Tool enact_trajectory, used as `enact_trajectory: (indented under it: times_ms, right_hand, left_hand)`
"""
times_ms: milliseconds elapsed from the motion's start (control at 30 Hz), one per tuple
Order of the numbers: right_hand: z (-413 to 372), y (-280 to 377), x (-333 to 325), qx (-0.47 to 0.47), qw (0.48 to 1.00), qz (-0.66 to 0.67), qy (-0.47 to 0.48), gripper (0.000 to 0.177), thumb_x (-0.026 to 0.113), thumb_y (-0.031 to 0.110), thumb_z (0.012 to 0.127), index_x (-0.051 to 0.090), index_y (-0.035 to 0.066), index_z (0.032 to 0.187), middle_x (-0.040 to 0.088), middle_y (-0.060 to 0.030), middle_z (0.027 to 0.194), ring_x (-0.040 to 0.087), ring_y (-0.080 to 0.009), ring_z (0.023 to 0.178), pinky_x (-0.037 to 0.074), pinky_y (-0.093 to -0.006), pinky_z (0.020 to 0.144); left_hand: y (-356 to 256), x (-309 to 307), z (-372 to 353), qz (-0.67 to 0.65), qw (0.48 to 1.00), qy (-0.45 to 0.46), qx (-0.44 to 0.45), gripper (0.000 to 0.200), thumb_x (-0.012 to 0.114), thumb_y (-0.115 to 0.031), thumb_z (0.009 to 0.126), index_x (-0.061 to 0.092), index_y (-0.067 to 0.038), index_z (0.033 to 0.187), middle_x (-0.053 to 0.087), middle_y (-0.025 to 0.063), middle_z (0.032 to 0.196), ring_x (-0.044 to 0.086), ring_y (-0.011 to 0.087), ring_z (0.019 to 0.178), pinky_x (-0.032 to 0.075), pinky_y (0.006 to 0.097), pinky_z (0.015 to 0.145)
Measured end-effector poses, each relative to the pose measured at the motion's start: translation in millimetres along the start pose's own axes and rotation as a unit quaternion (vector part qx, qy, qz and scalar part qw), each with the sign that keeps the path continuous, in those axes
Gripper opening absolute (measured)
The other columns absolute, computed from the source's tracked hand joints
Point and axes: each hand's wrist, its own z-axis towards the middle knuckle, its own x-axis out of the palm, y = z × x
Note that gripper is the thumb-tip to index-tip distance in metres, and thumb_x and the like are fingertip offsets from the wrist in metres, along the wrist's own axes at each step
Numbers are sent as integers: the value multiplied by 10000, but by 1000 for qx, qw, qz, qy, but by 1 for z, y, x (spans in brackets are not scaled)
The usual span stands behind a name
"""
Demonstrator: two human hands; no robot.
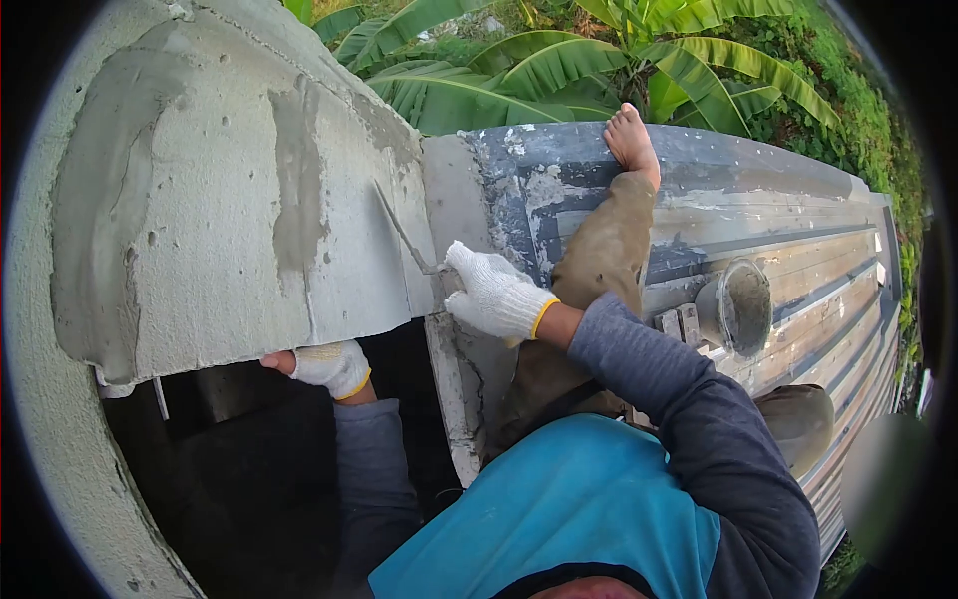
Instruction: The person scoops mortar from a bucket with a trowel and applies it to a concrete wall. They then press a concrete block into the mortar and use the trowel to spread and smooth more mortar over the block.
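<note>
My right hand (pixel 496 295), in a white knitted glove with a yellow cuff, is closed around the handle of a trowel (pixel 401 232). The trowel's thin blade appears almost edge-on, pointing up and left over the grey cement surface (pixel 225 210). Damp, darker bands of mortar (pixel 298 180) run across that surface. Below its lower edge is my left hand (pixel 334 367), also gloved, close against the edge with one bare digit stretched to the left. The other fingers of this hand are hidden, so its grip cannot be made out.
A dark opening (pixel 249 469) lies below the cement edge, around my left arm. To the right stretches a corrugated metal roof (pixel 778 215), with my bare foot (pixel 631 140) on it. A bucket (pixel 743 307) with cement residue stands beside small blocks (pixel 680 324). Banana leaves (pixel 569 75) border the far side.
</note>
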Motion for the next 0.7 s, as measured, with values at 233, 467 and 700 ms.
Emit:
enact_trajectory:
  times_ms: [233,467,700]
  right_hand:
    - [-102,-65,-139,-27,881,443,-161,523,626,170,906,417,55,1371,623,-120,1070,611,-112,677,524,-254,587]
    - [-307,-218,-253,246,867,-300,-311,298,637,309,881,568,71,1046,671,-183,914,655,-363,848,524,-451,756]
    - [-381,-315,-206,491,789,-357,-92,336,590,341,876,661,119,1118,712,-179,1036,681,-351,1011,536,-466,857]
  left_hand:
    - [29,61,-15,25,996,60,-54,774,459,-626,925,335,-68,1447,397,104,1466,428,324,1302,325,428,1105]
    - [488,331,-216,700,672,221,97,68,476,-65,969,527,-95,1002,686,59,914,663,236,903,488,377,760]
    - [457,334,-235,705,658,239,114,115,494,8,927,519,-84,990,673,95,942,654,258,950,494,366,793]
